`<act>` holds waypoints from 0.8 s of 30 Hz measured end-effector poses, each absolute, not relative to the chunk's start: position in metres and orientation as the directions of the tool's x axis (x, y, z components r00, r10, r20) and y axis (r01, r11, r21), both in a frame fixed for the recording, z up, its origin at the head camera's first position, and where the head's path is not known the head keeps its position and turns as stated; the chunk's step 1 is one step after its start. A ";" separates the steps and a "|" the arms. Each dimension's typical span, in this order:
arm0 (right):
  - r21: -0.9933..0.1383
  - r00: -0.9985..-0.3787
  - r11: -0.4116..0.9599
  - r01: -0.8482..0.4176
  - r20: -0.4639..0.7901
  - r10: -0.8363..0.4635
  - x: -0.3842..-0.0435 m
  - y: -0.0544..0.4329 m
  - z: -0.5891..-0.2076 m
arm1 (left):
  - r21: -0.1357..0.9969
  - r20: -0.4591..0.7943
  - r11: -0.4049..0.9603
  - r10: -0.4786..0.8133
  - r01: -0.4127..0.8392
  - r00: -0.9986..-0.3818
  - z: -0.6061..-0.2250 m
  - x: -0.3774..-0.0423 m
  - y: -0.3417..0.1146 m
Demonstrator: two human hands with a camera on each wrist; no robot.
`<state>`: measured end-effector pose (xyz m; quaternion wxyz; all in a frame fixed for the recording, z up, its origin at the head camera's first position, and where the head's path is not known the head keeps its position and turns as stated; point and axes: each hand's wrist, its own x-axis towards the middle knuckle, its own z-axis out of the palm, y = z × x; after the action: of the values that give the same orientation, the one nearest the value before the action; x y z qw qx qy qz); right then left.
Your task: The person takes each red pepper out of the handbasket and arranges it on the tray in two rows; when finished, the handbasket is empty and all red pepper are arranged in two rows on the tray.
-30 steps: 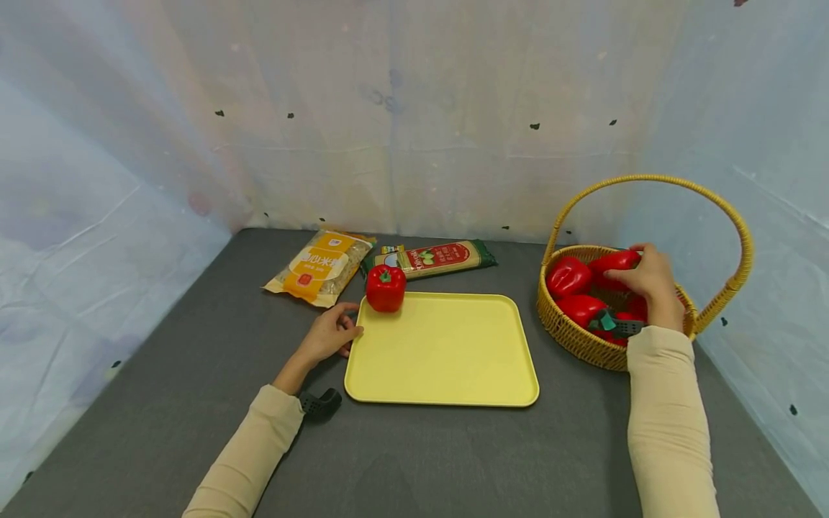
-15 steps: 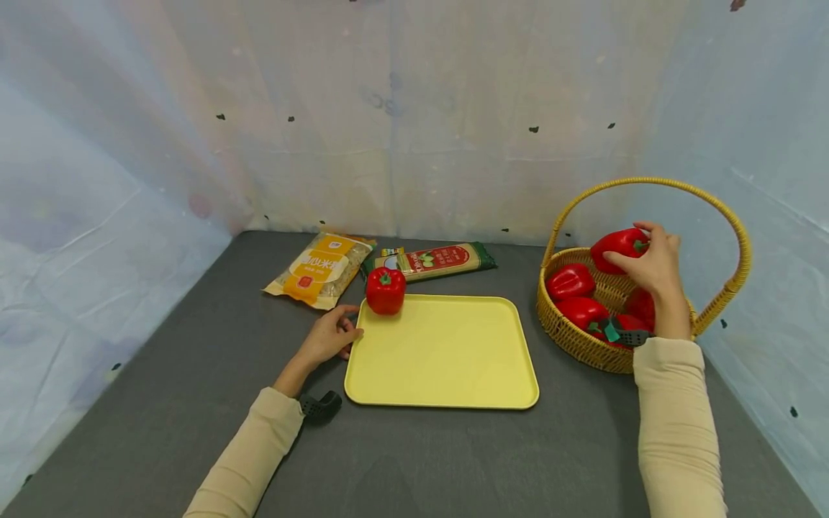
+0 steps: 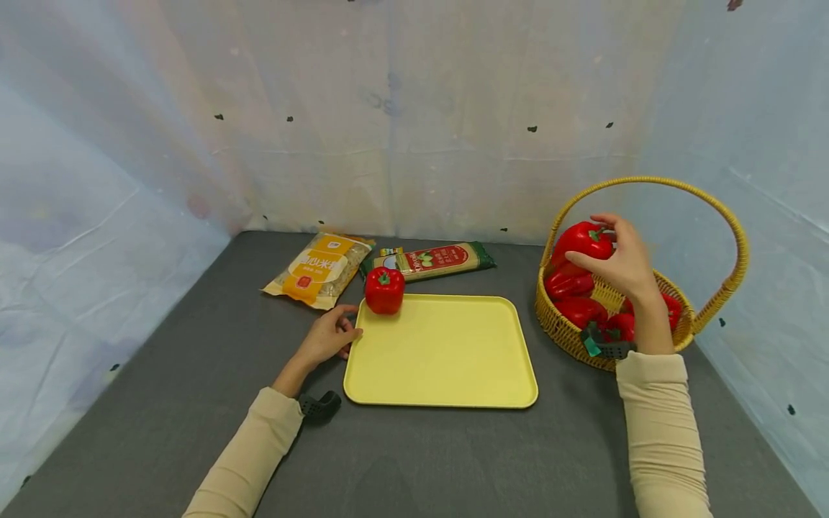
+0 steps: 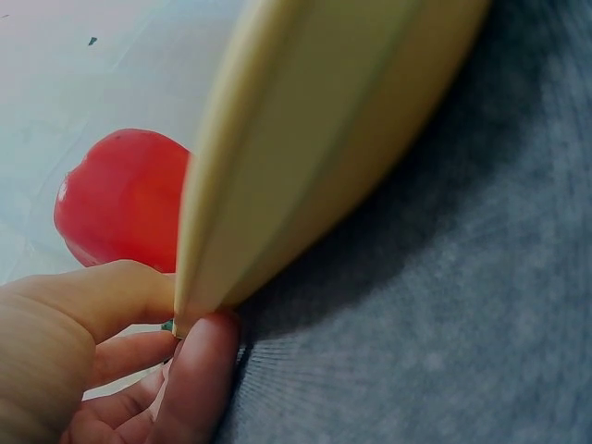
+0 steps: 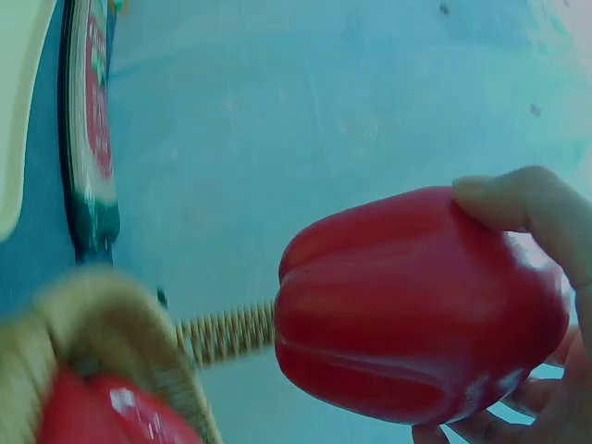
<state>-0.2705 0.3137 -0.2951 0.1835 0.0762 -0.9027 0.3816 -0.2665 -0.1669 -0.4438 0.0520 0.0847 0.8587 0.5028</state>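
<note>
My right hand (image 3: 625, 265) holds a red bell pepper (image 3: 581, 241) by its stem end, above the left part of a yellow wicker basket (image 3: 558, 332). In the right wrist view this pepper (image 5: 416, 305) lies between thumb and fingers, its blunt end facing away. Several more red peppers (image 3: 579, 311) rest in the basket. On the left, my left hand (image 3: 325, 335) pinches the left rim of a pale yellow tray (image 3: 440, 352); the left wrist view shows the tray edge (image 4: 277, 176) between thumb and fingers. Another red bell pepper (image 3: 384, 291) stands on the tray's far left corner.
Behind the tray lie a bag of grain (image 3: 317, 267) and a green-ended pack (image 3: 443, 260) with a red label. The basket's tall handle (image 3: 654, 180) arches over it. Pale sheeting (image 3: 453, 144) walls in the dark tabletop (image 3: 414, 453).
My right hand has lifted the pepper out from among the others, then carried it left within the handle's arch. My left hand stays at the tray rim.
</note>
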 end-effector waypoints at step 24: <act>-0.696 -0.867 0.518 -0.498 0.408 -0.285 -0.276 0.185 -0.314 | 0.874 -0.010 0.477 0.207 0.092 -0.978 -0.442 -0.265 -0.167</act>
<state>-0.2761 0.1851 -0.3137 0.1221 0.2270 -0.8626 0.4354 -0.2654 -0.1671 -0.4418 0.0571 0.0873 0.8576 0.5037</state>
